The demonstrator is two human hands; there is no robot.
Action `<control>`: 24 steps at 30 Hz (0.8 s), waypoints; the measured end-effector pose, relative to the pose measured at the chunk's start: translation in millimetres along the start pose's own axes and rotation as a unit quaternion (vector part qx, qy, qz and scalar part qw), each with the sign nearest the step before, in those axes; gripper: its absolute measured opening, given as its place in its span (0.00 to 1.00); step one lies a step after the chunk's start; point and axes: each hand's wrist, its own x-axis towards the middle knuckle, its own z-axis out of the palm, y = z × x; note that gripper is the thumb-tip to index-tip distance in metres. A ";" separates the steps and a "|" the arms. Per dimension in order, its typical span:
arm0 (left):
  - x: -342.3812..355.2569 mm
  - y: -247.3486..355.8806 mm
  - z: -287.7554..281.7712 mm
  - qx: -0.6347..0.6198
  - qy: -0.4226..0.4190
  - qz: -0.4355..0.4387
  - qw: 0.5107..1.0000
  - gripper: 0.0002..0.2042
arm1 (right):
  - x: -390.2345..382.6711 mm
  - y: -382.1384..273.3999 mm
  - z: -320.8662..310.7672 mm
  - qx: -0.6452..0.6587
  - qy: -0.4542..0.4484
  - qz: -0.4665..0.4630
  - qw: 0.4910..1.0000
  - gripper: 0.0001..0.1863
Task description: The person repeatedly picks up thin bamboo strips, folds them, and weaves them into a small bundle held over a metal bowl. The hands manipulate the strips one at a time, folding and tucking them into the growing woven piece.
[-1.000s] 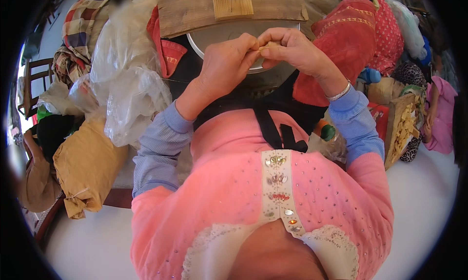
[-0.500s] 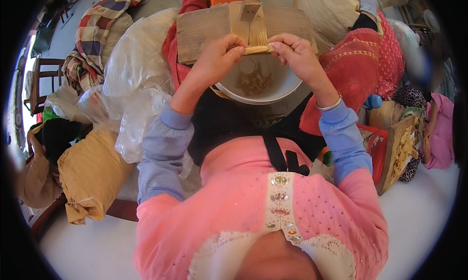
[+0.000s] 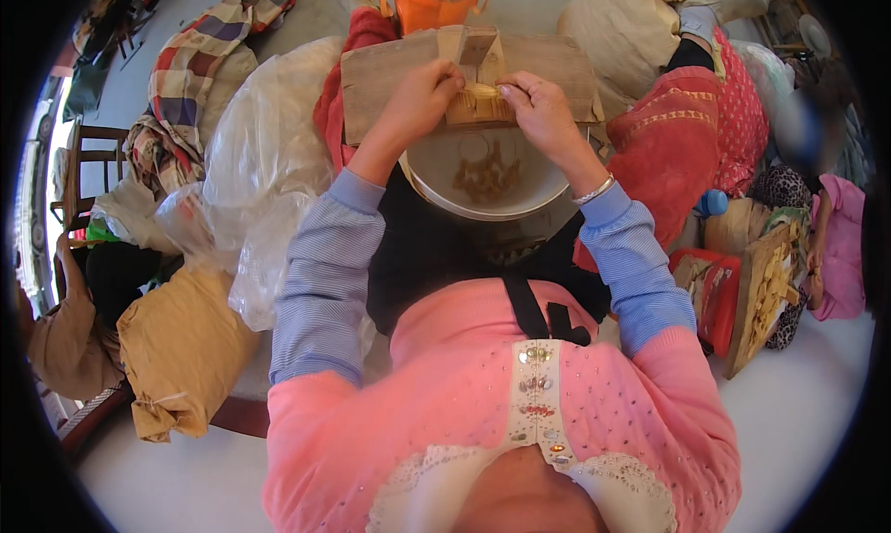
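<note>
My left hand (image 3: pixel 419 95) and my right hand (image 3: pixel 541 109) meet over a wooden board (image 3: pixel 390 74) that lies across the far rim of a white bowl (image 3: pixel 436 182). Between their fingers they hold a small tan piece (image 3: pixel 480 103) against an upright wooden block (image 3: pixel 476 46) on the board. The bowl sits in my lap and holds a few tan bits (image 3: pixel 489 176) at its bottom. An orange bucket (image 3: pixel 429 6) stands just beyond the board.
Clear plastic bags (image 3: pixel 255 166) and a checked cloth (image 3: pixel 200 69) lie at my left, with a tan sack (image 3: pixel 181 347) nearer. At the right another person's hands (image 3: pixel 815 255) work by a board of pale strips (image 3: pixel 766 296) and a red box (image 3: pixel 716 296).
Both hands have moved away from my body, from above the bowl's near side onto the wooden board, carrying the small tan piece. The bowl's inside has come into view.
</note>
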 end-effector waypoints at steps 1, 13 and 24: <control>0.6 -7.7 0.3 0.041 0.025 -0.015 0.999 0.06 | -0.2 4.6 2.0 -0.025 0.015 -0.018 0.999 0.09; -57.4 74.7 54.9 -0.447 0.007 -0.224 0.866 0.05 | -38.9 -37.4 -4.9 -0.209 0.143 -0.226 0.941 0.11; -76.6 102.0 36.2 -0.313 -0.033 -0.086 0.945 0.15 | -102.7 -115.6 -63.4 0.383 -0.289 0.103 0.872 0.11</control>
